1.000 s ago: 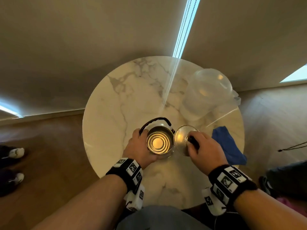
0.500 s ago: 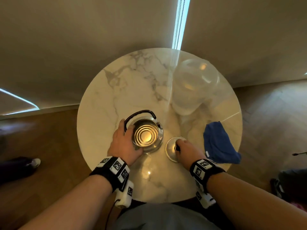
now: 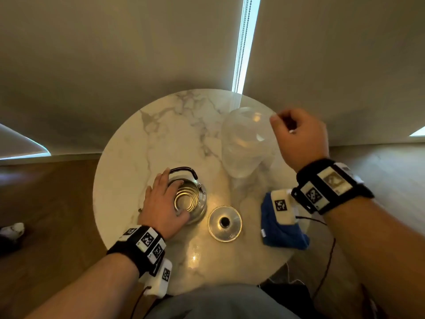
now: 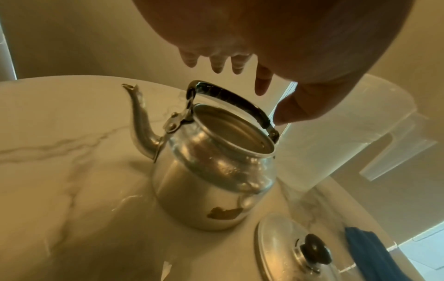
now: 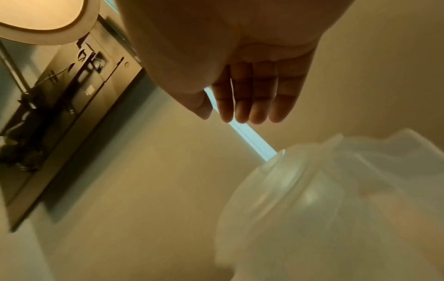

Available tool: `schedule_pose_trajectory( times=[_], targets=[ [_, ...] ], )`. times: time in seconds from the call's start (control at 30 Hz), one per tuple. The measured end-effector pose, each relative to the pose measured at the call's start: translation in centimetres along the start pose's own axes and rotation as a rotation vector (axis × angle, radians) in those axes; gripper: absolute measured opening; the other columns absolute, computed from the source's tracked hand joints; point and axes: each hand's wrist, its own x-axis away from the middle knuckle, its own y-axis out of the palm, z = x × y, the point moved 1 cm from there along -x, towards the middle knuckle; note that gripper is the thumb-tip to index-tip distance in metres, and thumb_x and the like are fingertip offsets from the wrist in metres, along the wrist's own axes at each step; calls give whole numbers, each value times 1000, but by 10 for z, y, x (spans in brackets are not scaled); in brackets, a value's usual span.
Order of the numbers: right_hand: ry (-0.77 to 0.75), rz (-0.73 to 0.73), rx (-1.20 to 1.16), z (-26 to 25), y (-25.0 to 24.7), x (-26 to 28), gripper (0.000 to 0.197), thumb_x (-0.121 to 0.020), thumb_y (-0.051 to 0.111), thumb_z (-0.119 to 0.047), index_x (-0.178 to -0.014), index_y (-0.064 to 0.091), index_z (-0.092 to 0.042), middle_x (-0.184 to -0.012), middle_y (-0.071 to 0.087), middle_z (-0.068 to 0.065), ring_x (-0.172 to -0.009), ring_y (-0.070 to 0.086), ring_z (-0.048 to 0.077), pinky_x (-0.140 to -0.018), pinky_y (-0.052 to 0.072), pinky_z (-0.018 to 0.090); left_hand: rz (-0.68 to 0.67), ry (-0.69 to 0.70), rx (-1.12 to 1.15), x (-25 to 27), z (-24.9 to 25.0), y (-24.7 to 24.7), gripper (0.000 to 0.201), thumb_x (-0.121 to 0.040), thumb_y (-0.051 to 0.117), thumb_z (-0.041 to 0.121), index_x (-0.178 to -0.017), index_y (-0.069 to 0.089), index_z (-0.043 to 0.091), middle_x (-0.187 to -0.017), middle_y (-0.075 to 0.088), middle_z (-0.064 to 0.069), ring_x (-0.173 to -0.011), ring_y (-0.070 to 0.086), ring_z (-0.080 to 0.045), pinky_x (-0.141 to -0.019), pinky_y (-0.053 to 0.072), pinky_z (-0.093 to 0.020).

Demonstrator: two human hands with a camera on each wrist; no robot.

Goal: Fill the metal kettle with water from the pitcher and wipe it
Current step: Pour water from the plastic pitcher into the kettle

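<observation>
The metal kettle [image 3: 190,200] stands lidless on the round marble table [image 3: 138,157], with its black handle [image 4: 230,98] upright. My left hand [image 3: 164,199] hovers over the kettle's left side; the left wrist view shows its fingers [image 4: 238,64] spread above the handle, holding nothing. The kettle's lid [image 3: 224,223] lies flat on the table just right of the kettle. The clear pitcher [image 3: 243,143] stands behind them. My right hand [image 3: 296,132] is raised at the pitcher's right, empty, its fingers [image 5: 252,106] together above the pitcher [image 5: 336,199].
A blue cloth [image 3: 285,233] lies near the table's right edge, partly hidden by my right wrist camera. A wall with blinds stands just behind the table. A shoe [image 3: 12,229] is on the wooden floor at the left. Cables hang off the table's right side.
My right hand set the lid on the table, let go of it and rose to the pitcher's right side. My left hand loosened from the kettle's side and spread its fingers.
</observation>
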Motion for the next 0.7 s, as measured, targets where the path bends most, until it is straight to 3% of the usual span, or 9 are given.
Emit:
schedule_pose_trajectory(
  times=[0.07, 0.13, 0.23, 0.33, 0.43, 0.53, 0.63, 0.7],
  targets=[
    [102, -24, 68, 14, 7, -31, 33, -95, 57, -52, -110, 69, -25, -99, 71, -4, -89, 65, 17, -82, 56, 38, 23, 13, 28, -1, 8, -4, 76, -71, 67, 43, -141, 40, 30, -165, 9, 2, -153, 11, -25, -123, 18, -50],
    [238, -148, 123, 33, 22, -44, 44, -93, 58, -58, -119, 64, -23, -111, 69, 0, -96, 63, 19, -84, 52, 37, 23, 2, 56, -1, 15, -8, 71, -76, 67, 41, -141, 40, 30, -165, 10, 4, -152, 10, -23, -124, 19, -47],
    [363, -206, 68, 53, 37, -35, 60, -85, 64, -67, -122, 56, -20, -110, 64, 2, -99, 63, 25, -80, 46, 36, 26, 1, 88, 1, 20, -13, 66, -80, 67, 36, -140, 40, 32, -165, 11, 7, -153, 10, -19, -124, 22, -44],
    [465, -215, 16, 61, 39, -20, 78, -78, 58, -81, -119, 58, -15, -107, 63, 3, -94, 62, 26, -73, 46, 36, 47, 12, 138, 2, 21, -16, 63, -79, 69, 29, -136, 42, 34, -164, 18, 7, -152, 16, -19, -122, 27, -45],
    [494, -265, 6, 67, 39, -8, 92, -71, 47, -94, -103, 66, -9, -92, 69, 7, -82, 64, 26, -60, 40, 35, 54, 23, 174, 5, 27, -15, 61, -76, 69, 23, -130, 46, 36, -162, 25, 7, -149, 25, -19, -119, 33, -44],
    [490, -280, -53, 71, 36, 6, 90, -71, 45, -95, -85, 68, -9, -82, 70, 9, -78, 65, 27, -69, 48, 41, 40, 26, 220, 6, 36, -16, 58, -75, 69, 21, -128, 49, 35, -161, 28, 4, -148, 29, -19, -117, 35, -44],
    [547, -278, -157, 74, 36, 22, 85, -73, 49, -93, -68, 65, -9, -71, 66, 7, -72, 63, 27, -75, 50, 45, 28, 37, 258, 5, 45, -14, 56, -75, 64, 29, -129, 50, 34, -160, 30, 5, -147, 31, -17, -116, 36, -44],
    [619, -311, -265, 78, 41, 36, 84, -71, 51, -93, -66, 71, -12, -75, 72, 4, -79, 66, 26, -86, 50, 46, 24, 32, 265, 2, 49, -12, 58, -73, 58, 37, -130, 49, 34, -160, 31, 8, -146, 34, -15, -115, 39, -45]
  ],
)
